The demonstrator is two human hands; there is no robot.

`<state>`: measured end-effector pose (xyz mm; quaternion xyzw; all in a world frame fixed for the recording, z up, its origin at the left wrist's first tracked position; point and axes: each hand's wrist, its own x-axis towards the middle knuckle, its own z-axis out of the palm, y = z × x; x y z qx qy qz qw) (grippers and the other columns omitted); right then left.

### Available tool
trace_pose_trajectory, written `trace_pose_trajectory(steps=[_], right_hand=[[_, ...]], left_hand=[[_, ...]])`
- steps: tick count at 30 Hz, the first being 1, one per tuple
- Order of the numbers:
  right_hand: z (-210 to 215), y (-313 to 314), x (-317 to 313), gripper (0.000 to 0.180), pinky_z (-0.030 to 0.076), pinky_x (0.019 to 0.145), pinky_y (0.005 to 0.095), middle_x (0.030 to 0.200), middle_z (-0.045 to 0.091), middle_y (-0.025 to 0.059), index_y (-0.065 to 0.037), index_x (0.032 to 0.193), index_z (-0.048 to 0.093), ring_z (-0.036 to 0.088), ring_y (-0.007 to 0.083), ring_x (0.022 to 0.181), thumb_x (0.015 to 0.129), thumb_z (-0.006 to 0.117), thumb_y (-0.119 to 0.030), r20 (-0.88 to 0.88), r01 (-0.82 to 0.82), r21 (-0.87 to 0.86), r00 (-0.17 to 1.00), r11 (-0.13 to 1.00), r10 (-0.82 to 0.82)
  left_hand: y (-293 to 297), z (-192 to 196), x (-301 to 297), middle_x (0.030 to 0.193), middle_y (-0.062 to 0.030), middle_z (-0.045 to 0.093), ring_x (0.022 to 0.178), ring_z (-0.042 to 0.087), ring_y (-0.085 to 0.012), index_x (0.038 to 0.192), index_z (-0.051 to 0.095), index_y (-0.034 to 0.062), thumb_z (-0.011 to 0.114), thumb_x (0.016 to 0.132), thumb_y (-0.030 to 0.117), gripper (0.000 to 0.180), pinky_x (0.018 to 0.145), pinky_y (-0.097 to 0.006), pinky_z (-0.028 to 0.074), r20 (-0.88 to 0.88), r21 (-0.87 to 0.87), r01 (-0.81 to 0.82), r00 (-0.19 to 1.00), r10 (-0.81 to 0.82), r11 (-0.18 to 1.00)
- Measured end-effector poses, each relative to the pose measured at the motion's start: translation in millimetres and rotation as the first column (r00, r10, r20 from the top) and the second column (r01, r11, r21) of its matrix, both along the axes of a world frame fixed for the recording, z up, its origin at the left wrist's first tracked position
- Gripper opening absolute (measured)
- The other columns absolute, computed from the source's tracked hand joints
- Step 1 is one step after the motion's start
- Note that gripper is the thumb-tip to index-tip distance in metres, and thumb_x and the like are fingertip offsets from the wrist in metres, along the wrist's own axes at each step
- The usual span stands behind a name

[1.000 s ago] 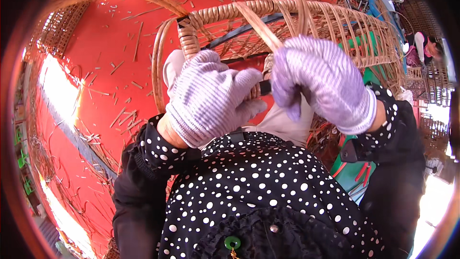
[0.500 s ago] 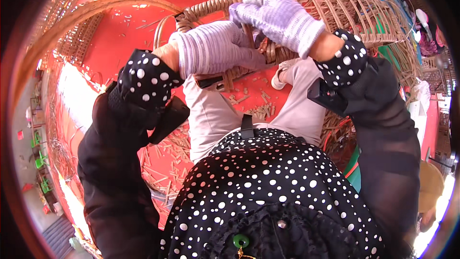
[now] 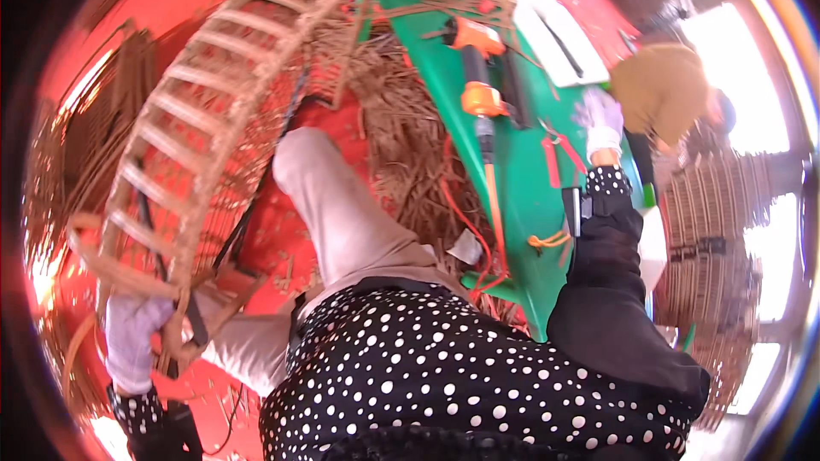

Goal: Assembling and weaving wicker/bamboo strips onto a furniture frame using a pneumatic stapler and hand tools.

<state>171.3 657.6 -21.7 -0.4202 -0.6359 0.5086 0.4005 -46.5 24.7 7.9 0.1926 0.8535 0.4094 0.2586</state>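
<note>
Left hand [image 3: 137,337], in a pale purple glove, is curled on the near end of the wicker frame [image 3: 211,166] at left, presumably to keep it steady; its fingertips are hidden; the right hand [image 3: 600,119] is stretched over the green table [image 3: 525,239], near the red-handled pliers [image 3: 553,164], but blur stops me telling whether its fingers are spread or closed; the power tool [image 3: 484,101] seems laid there for easy reach; the frame's far end runs out of sight.
</note>
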Motion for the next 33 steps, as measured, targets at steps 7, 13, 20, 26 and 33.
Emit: trace_pose_trajectory(steps=[7, 13, 20, 26, 33], right_hand=[[-69.1, 18.4, 88.5, 0.055, 0.051, 0.064, 0.0360, 0.090, 0.061, 0.0140, 0.001, 0.116, 0.047, 0.062, 0.0252, 0.076, 0.074, 0.065, -0.030, 0.722, -0.095, 0.410, 0.641, 0.907, -0.259], [-30.2, -5.4, 24.2, 0.058, 0.044, 0.074, 0.0345, 0.092, 0.063, 0.0141, 0.001, 0.105, 0.057, 0.059, 0.0250, 0.082, 0.063, 0.072, -0.037, 0.889, -0.510, -0.240, 0.227, 0.826, 0.398], [-3.2, -53.4, -31.9, 0.058, 0.043, 0.081, 0.0371, 0.101, 0.054, 0.0156, 0.001, 0.114, 0.046, 0.054, 0.0289, 0.096, 0.062, 0.067, -0.012, 0.765, -0.655, 0.561, 0.643, 0.506, -0.016], [46.1, -338.8, -146.6, 0.064, 0.040, 0.082, 0.0406, 0.098, 0.054, 0.0109, -0.006, 0.116, 0.046, 0.051, 0.0283, 0.096, 0.059, 0.071, -0.021, 0.719, -0.586, 0.691, 0.498, -0.424, 0.484], [38.6, -404.6, -164.9, 0.064, 0.033, 0.085, 0.0410, 0.111, 0.047, 0.0056, -0.012, 0.119, 0.048, 0.047, 0.0238, 0.103, 0.063, 0.066, -0.037, 0.727, -0.413, 0.655, 0.573, -0.633, 0.378]], left_hand=[[-14.5, 2.2, 6.9, 0.058, -0.0014, 0.051, 0.056, 0.046, -0.0094, 0.069, 0.060, -0.0010, 0.056, 0.080, 0.020, 0.024, 0.051, -0.027, 0.036, -0.047, -0.044, -0.109, 0.993, 0.107, 0.993], [-25.9, -2.7, -2.3, 0.084, -0.0093, 0.061, 0.079, 0.059, -0.0237, 0.088, 0.064, 0.0062, 0.057, 0.073, 0.008, 0.016, 0.069, -0.033, 0.047, -0.411, -0.345, 0.240, 0.831, -0.376, 0.907], [-6.7, -8.1, -19.2, 0.070, -0.0070, 0.060, 0.061, 0.057, -0.0220, 0.091, 0.064, 0.0091, 0.055, 0.074, 0.015, 0.020, 0.057, -0.032, 0.046, -0.715, -0.387, 0.504, 0.365, -0.596, 0.772], [-4.0, 1.6, -6.5, 0.055, -0.0072, 0.058, 0.050, 0.057, -0.0149, 0.070, 0.065, 0.0038, 0.063, 0.077, 0.025, 0.023, 0.047, -0.027, 0.044, 0.004, -0.108, 0.029, 1.000, -0.028, 0.994], [5.6, 15.7, -5.3, 0.051, -0.0049, 0.054, 0.043, 0.053, -0.0108, 0.071, 0.065, -0.0006, 0.067, 0.075, 0.029, 0.030, 0.041, -0.026, 0.044, 0.094, -0.070, -0.020, 0.995, 0.027, 0.997]])
